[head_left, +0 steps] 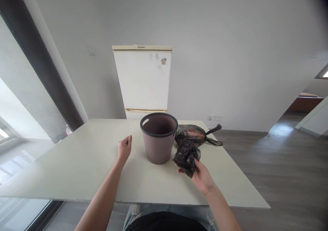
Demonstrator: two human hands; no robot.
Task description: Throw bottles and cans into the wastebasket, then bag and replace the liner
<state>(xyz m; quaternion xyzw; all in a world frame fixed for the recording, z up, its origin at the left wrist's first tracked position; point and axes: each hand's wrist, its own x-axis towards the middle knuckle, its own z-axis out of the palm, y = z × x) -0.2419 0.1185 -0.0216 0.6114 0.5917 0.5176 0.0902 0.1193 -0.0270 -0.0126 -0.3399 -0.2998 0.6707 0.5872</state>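
Note:
A mauve trash can with a dark rim and a cut-out handle hole stands upright on the table; its visible inside holds nothing. Left of it, my left hand is closed in a loose fist above the tabletop, apart from the can, with nothing showing in its fingers. My right hand grips a crumpled black garbage bag just right of the can. Behind that lies a full, knotted black garbage bag, with reddish contents showing through and its tied ends pointing right.
The pale table spreads out widely to the left, and its front edge is close to my body. Beyond the far edge stands a white refrigerator against the grey wall. Grey wood-look floor runs along the right side.

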